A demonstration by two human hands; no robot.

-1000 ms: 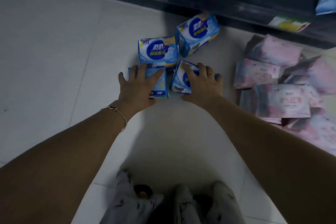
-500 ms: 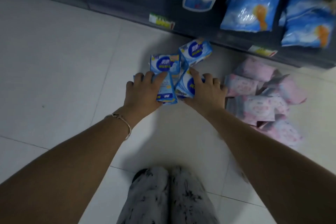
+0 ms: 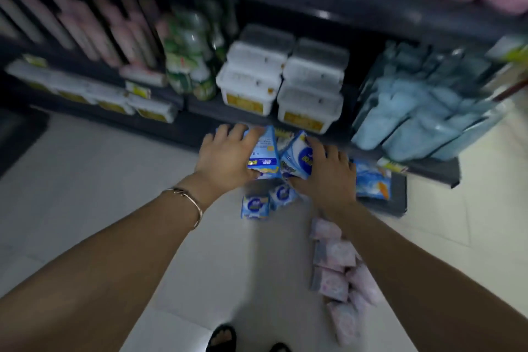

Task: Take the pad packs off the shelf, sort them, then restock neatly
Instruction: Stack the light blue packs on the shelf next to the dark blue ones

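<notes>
My left hand grips a blue pad pack, lifted off the floor in front of the dark shelf. Beside it my right hand grips another blue pad pack, tilted against the first. Two more blue packs lie on the white floor just below my hands. Several pink pad packs lie in a loose row on the floor at the right, under my right forearm. The frame is blurred by motion.
The lower shelf holds white lidded tubs, green packs, pale blue bags and pink packs at the left. A blue bag lies on the shelf base. My sandalled feet stand below.
I have risen from a crouch; both hands lifted their blue packs off the floor toward the shelf. Two blue packs stayed on the floor. The view swung upward onto the shelves.
</notes>
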